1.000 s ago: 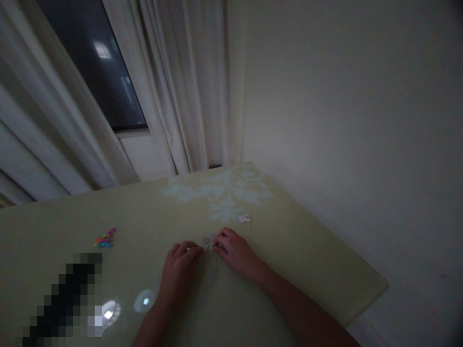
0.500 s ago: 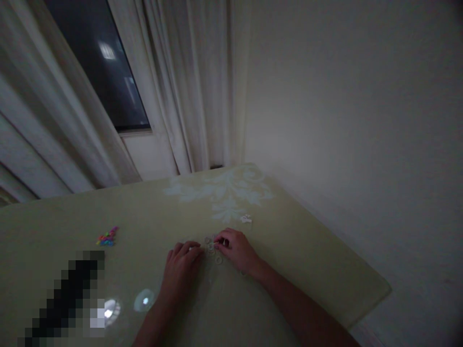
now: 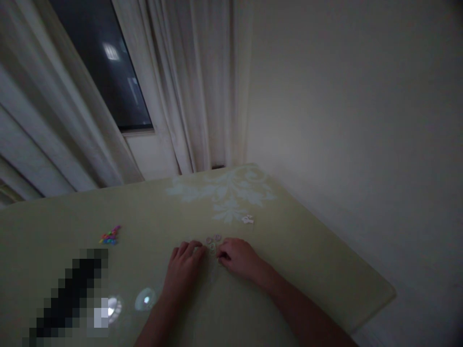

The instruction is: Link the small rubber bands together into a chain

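Several small pale rings (image 3: 212, 248) lie in a loose cluster on the table between my two hands. My left hand (image 3: 185, 260) rests at their left side with fingers bent and the thumb close to the index finger. Whatever sits between those fingertips is too small to make out. On the right, my right hand (image 3: 238, 255) pinches with thumb and index finger at a pale ring near the cluster's lower edge, mostly covered by the fingertips. Two more rings (image 3: 218, 238) show just beyond the fingers.
A small white piece (image 3: 248, 220) lies beyond my right hand. Farther left is a pile of small bright-coloured pieces (image 3: 110, 235). A dark pixelated shape covers the lower left. The table (image 3: 307, 260) meets a wall on the right and curtains (image 3: 202, 96) behind.
My right hand has moved slightly toward me, from the top of the cluster to the ring at its lower edge. A ring now shows at the cluster's upper right. My left hand stays nearly in place.
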`<state>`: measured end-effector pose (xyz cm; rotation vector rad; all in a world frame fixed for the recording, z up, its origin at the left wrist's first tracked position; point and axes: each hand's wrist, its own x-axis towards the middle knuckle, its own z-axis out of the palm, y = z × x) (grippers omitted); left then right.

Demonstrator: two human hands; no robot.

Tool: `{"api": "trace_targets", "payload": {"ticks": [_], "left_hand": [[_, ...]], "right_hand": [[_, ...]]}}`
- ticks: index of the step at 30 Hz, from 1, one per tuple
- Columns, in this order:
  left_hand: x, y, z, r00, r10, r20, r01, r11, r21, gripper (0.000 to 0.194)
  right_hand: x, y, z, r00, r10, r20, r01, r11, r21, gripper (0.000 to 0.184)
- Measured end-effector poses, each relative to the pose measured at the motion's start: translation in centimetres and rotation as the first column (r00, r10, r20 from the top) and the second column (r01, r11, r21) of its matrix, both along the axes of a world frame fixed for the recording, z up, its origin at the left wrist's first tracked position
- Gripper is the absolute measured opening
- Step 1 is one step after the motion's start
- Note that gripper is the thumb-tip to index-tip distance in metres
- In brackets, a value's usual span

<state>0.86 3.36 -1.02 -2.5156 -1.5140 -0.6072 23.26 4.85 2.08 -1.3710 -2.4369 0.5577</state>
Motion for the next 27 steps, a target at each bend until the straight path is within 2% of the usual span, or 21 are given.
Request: {"api": "trace_targets", "payload": {"ticks": [5,11,18,22,27], "left_hand": [[0.5,-0.2,0.6,0.999,-0.02,-0.045,0.02,1.0,-0.002,0.03],[0.5,-0.2,0.5,0.999,0.007,-0.041,-0.007,1.0,-0.018,0.024],[0.2,-0.1,0.4,0.999,0.0,-0.047,-0.001,1.0,-0.018,0.027],[0.6,0.0,0.3,0.998,0.018,-0.055,-0.019,0.999,-0.027,0.022],[0.7,-0.1,0.1,0.998,0.037,-0.05,-0.038,0.999,-0.018,0.019]], "right_hand": [[-0.2,-0.3,0.0,0.999,-0.02,0.031,0.019,0.999,0.029,0.016],[-0.4,-0.4,0.2,0.997,-0.009,0.079,0.006,0.999,0.044,0.014],[0.8,0.3,0.7,0.998,0.067,0.014,-0.067,0.997,0.05,0.02],[0.9,0.5,0.3,0.993,0.115,0.033,-0.116,0.993,0.034,0.016],[0.5,0.3,-0.1,0.995,0.089,0.052,-0.091,0.995,0.04,0.018]]}}
